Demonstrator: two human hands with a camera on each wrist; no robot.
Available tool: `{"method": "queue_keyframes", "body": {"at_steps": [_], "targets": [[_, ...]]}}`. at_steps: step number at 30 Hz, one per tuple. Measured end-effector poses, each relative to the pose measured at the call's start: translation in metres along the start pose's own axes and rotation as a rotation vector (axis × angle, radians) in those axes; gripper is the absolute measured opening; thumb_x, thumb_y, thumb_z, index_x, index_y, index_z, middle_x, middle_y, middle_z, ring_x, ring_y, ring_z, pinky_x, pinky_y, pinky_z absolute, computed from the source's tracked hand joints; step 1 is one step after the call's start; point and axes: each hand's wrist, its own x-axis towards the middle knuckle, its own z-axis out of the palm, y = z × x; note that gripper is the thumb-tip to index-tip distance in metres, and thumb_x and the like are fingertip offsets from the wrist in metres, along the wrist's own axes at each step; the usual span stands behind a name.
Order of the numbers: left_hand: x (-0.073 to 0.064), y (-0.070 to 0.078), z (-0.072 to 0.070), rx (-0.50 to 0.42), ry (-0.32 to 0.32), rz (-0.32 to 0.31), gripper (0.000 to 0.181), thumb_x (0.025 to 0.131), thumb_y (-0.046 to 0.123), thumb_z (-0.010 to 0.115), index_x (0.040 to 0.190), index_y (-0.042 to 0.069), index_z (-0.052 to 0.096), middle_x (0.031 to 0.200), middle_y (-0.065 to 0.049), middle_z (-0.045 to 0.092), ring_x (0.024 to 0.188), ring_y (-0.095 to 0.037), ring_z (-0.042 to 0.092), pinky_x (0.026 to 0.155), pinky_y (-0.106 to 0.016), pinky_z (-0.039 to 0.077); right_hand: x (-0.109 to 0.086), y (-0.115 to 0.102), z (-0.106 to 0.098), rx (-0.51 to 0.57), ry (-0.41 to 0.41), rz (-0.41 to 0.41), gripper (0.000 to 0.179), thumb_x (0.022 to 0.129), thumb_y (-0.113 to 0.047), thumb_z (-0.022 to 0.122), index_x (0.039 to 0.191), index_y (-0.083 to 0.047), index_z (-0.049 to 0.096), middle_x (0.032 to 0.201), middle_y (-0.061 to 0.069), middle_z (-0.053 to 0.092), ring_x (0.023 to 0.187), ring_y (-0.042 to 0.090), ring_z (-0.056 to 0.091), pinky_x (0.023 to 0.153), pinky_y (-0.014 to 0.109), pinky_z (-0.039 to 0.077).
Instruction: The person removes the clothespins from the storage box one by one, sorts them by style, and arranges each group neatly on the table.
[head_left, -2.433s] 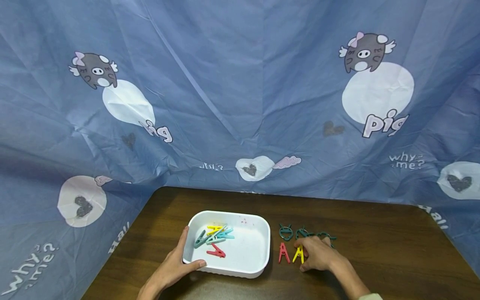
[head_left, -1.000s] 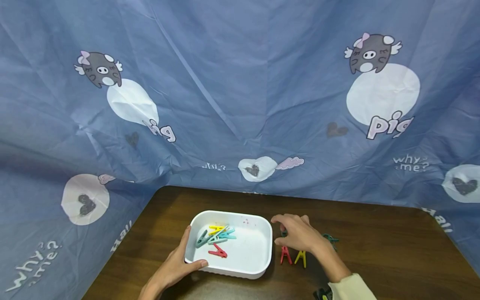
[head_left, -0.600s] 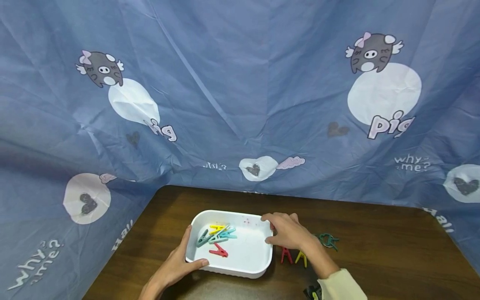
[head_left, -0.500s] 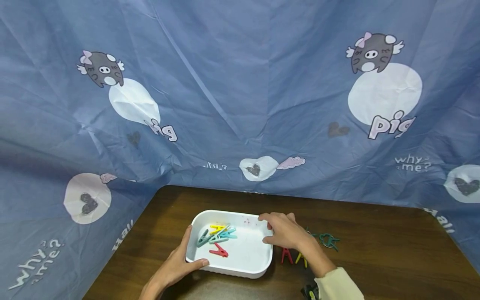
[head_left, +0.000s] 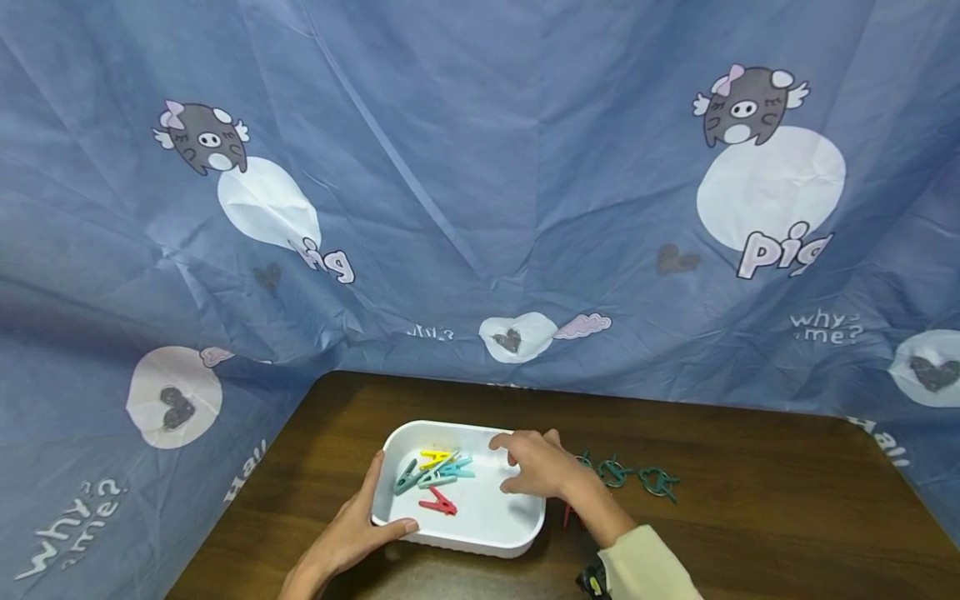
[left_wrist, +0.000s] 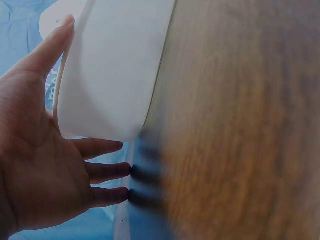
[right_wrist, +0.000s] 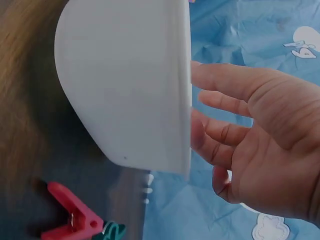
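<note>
My left hand rests on the left front corner of a white plastic tray, thumb at the front rim. In the left wrist view its fingers are straight and spread. Over the tray's right part hovers my right hand, fingers parted, with nothing visible in them; some fingertips are hidden behind the rim in the right wrist view. At the left inside the tray lie clothespins: a red clothespin, a yellow clothespin, a grey-green clothespin, a light blue clothespin and a pale green one.
Right of the tray, several green ring-shaped clips lie in a row, among them a green clip and another clip. A red clothespin lies beside the tray, partly behind my forearm. A blue printed cloth hangs behind the brown table.
My right hand has moved left from beside the yellow clothespin on the table to over the tray. That clothespin is now hidden behind the forearm. My left hand stays on the tray.
</note>
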Motion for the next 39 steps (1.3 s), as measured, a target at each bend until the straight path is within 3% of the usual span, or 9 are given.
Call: {"method": "queue_keyframes", "body": {"at_steps": [7, 15, 26, 39], "targets": [[0.0, 0.0, 0.0, -0.002, -0.003, -0.004, 0.12, 0.078, 0.04, 0.084, 0.161, 0.005, 0.005, 0.163, -0.026, 0.025, 0.143, -0.043, 0.04, 0.113, -0.058, 0.035, 0.009, -0.002, 0.01, 0.022, -0.046, 0.009, 0.054, 0.077, -0.015, 0.084, 0.127, -0.009, 0.064, 0.093, 0.008, 0.069, 0.083, 0.014, 0.058, 0.075, 0.037, 0.03], [-0.001, 0.001, -0.001, -0.003, -0.002, -0.016, 0.12, 0.078, 0.039, 0.084, 0.162, 0.007, 0.005, 0.163, -0.025, 0.026, 0.143, -0.042, 0.041, 0.113, -0.057, 0.036, 0.016, -0.009, 0.019, -0.035, -0.03, -0.058, 0.052, 0.073, -0.016, 0.086, 0.121, -0.011, 0.066, 0.086, 0.004, 0.067, 0.082, 0.012, 0.057, 0.074, 0.037, 0.034], [-0.001, -0.002, 0.0, -0.015, -0.008, -0.005, 0.119, 0.079, 0.04, 0.084, 0.162, 0.008, 0.004, 0.162, -0.027, 0.028, 0.144, -0.042, 0.04, 0.114, -0.058, 0.035, 0.024, -0.02, 0.035, 0.005, -0.077, -0.065, 0.054, 0.072, -0.015, 0.086, 0.122, -0.012, 0.066, 0.084, 0.005, 0.065, 0.08, 0.009, 0.052, 0.073, 0.032, 0.03], [-0.001, 0.0, 0.0, -0.008, 0.002, 0.003, 0.119, 0.079, 0.04, 0.084, 0.161, 0.005, 0.006, 0.162, -0.027, 0.029, 0.144, -0.044, 0.039, 0.114, -0.058, 0.035, 0.035, -0.033, 0.056, -0.034, -0.095, -0.098, 0.054, 0.072, -0.017, 0.085, 0.123, -0.015, 0.067, 0.085, -0.002, 0.066, 0.078, 0.002, 0.052, 0.077, 0.028, 0.031]]}}
